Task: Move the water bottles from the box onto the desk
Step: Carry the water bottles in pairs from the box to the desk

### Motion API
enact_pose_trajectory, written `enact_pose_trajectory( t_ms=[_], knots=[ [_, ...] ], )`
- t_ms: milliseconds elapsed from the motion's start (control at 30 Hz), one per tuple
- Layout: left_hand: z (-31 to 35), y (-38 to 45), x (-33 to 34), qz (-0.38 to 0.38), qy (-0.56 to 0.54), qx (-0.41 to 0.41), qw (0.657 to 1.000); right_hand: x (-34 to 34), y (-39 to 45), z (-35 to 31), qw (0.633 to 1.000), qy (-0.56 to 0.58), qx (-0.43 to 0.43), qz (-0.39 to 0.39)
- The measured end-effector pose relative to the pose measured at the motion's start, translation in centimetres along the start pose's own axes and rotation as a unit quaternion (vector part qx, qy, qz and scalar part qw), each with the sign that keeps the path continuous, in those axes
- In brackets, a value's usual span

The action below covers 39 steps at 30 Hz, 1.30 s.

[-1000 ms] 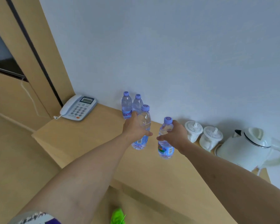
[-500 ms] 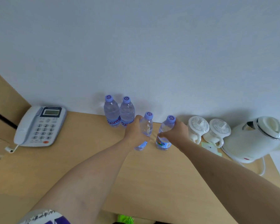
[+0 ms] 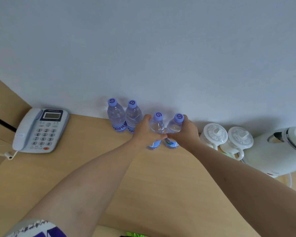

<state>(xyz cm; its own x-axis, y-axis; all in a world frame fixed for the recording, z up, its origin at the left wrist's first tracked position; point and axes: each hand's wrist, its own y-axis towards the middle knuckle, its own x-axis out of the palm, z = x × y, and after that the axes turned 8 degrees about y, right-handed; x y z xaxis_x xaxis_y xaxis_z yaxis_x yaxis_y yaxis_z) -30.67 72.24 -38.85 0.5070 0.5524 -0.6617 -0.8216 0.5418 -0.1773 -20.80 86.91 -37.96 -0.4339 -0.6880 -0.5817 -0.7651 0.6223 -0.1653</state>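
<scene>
Two clear water bottles with purple caps, one point(image 3: 115, 115) and its neighbour point(image 3: 133, 117), stand side by side against the wall on the wooden desk point(image 3: 75, 168). Just right of them my left hand point(image 3: 146, 131) grips a third bottle point(image 3: 156, 124) round its body. My right hand point(image 3: 184, 134) grips a fourth bottle point(image 3: 175, 124) beside it. Both held bottles stand upright with their bases on or just above the desk. The box is out of view.
A grey desk telephone point(image 3: 39, 130) lies at the desk's left end. Two white lidded cups point(image 3: 214, 135) point(image 3: 239, 141) and a white electric kettle point(image 3: 277, 151) stand right of the bottles. A white wall runs behind everything.
Both hands have carried their bottles farther back toward the wall and lower, to the right of the two standing bottles. The view has swung to face the desk squarely.
</scene>
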Motion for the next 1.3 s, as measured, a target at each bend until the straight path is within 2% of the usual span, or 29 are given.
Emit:
enact_pose_trajectory(
  t_ms=[100,200,367,467,567,767,900,1000,1300],
  knots=[
    [0.3,0.0,-1.2,-0.004,0.067,0.011,0.998,-0.1,-0.3,0.1,0.998,-0.061,-0.003,0.008],
    [1.4,-0.2,-2.4,0.007,0.093,-0.015,0.996,-0.3,-0.5,-0.2,0.992,-0.12,0.013,0.027],
    [2.6,-0.2,-3.8,0.052,0.136,0.038,0.989,-0.3,-0.6,-0.7,0.995,-0.095,0.009,0.016],
    [3.4,0.1,-5.0,0.048,0.141,0.067,0.987,-0.9,-0.3,-1.2,0.997,-0.077,-0.017,-0.019],
    [4.3,0.5,-5.8,0.017,0.209,0.112,0.971,-1.1,-0.1,-2.1,0.997,-0.069,-0.017,-0.039],
    [4.6,0.6,-5.6,-0.001,0.24,0.173,0.955,-1.4,0.4,-3.3,1.0,-0.03,-0.004,-0.008],
    [4.8,1.3,-5.5,0.009,0.247,0.199,0.948,-0.9,0.7,-3.4,0.999,-0.003,-0.002,0.033],
    [4.8,2.1,-5.4,0.015,0.277,0.213,0.937,-0.3,1.0,-3.7,0.999,0.011,-0.015,0.034],
    [4.7,3.3,-5.6,0.023,0.322,0.234,0.917,-0.6,2.4,-4.7,0.997,-0.071,-0.009,0.035]
  ],
)
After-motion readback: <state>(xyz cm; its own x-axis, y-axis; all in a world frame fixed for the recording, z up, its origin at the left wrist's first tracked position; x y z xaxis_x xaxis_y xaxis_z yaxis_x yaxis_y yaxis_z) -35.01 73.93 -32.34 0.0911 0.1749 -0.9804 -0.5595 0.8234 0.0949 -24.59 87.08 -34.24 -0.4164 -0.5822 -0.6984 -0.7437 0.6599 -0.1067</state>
